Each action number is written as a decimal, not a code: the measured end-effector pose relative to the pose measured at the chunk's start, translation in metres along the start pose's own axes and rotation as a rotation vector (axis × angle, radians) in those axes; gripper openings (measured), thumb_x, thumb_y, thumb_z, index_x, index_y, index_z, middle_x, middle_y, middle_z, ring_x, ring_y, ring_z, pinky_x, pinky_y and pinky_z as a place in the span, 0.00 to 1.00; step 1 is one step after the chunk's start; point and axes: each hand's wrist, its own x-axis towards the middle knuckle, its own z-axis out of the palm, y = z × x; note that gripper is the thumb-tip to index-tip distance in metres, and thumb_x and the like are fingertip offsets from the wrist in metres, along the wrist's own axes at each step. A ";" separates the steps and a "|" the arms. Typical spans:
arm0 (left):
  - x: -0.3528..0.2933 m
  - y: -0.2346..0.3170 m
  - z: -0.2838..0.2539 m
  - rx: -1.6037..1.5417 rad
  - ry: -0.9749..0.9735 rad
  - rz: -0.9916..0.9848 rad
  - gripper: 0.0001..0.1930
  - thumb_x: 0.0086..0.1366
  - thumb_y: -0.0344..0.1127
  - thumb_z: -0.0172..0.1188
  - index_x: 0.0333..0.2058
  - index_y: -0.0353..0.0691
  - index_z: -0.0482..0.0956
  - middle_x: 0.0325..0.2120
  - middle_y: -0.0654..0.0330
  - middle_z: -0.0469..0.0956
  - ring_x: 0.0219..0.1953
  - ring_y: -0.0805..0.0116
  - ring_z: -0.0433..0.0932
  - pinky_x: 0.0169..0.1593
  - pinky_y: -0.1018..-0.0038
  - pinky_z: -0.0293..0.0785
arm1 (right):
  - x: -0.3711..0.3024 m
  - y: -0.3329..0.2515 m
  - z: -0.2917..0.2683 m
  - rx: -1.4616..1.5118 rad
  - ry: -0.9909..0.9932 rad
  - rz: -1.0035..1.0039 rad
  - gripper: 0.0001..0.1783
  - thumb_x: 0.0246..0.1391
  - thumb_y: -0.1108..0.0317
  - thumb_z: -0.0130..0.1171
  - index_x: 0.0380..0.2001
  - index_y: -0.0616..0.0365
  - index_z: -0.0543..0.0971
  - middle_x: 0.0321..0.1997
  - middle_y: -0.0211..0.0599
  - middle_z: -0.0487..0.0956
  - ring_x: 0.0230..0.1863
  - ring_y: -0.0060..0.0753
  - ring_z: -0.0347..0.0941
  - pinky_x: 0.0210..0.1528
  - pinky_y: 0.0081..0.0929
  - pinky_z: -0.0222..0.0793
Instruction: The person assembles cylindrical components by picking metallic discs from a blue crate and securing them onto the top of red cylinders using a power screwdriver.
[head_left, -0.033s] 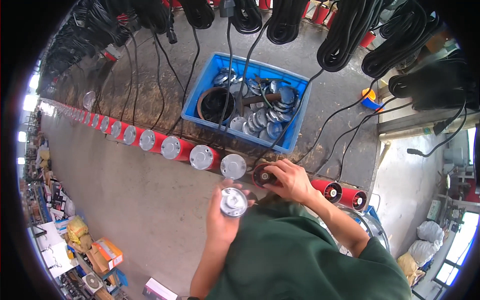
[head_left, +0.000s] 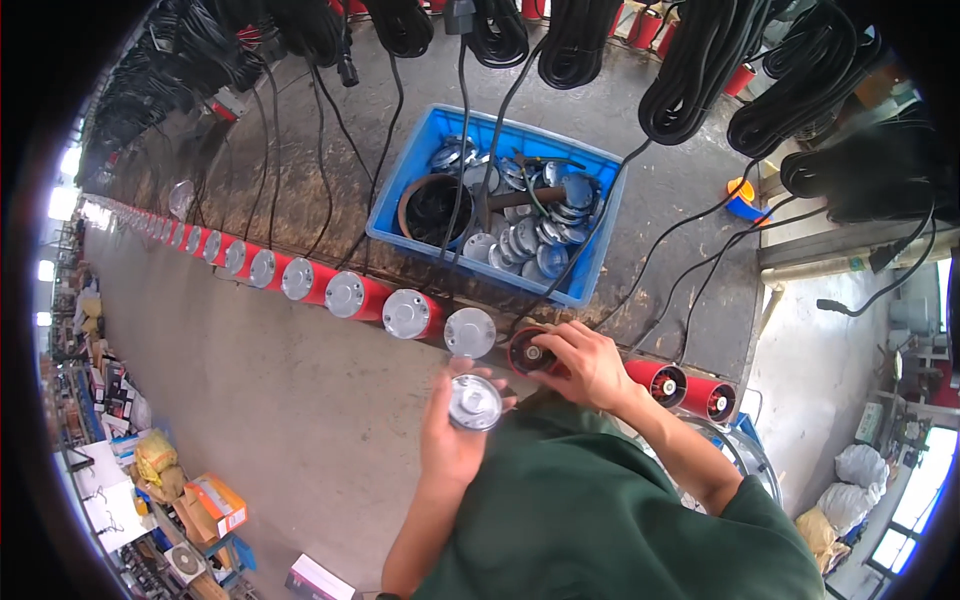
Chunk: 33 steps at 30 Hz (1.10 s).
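A dark, worn bench (head_left: 725, 310) takes up most of the view, and a long row of red cylinders (head_left: 373, 298) lies along its near edge. I'd call the row well along: on the left, every end I can make out already wears a round, pale cover (head_left: 407, 313), though the far ones are too small to check. Three at the right are bare: the open cylinder (head_left: 516, 351) by the person's right hand (head_left: 590, 370), and two uncovered ones (head_left: 655, 378) beyond it, their insides showing.

On the bench sits a blue crate (head_left: 599, 238), with a good heap of loose discs (head_left: 508, 243) in it, and coils of black cable (head_left: 690, 90) hang above.

The right hand is bent over the open cylinder, thumb and fingers curled at its rim; from here I can't tell how firmly they press. The left hand (head_left: 448, 440) is turned palm up, fingers bent behind a silver disc (head_left: 474, 402), holding it just below the nearest covered end, apart from the open cylinder and not yet on it
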 end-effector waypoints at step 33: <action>0.061 -0.054 -0.003 1.221 -0.194 0.610 0.56 0.53 0.31 0.84 0.76 0.35 0.58 0.68 0.43 0.75 0.69 0.46 0.76 0.71 0.57 0.73 | 0.004 0.011 -0.020 0.487 -0.251 0.721 0.17 0.63 0.65 0.71 0.48 0.68 0.86 0.33 0.40 0.89 0.34 0.24 0.85 0.41 0.28 0.80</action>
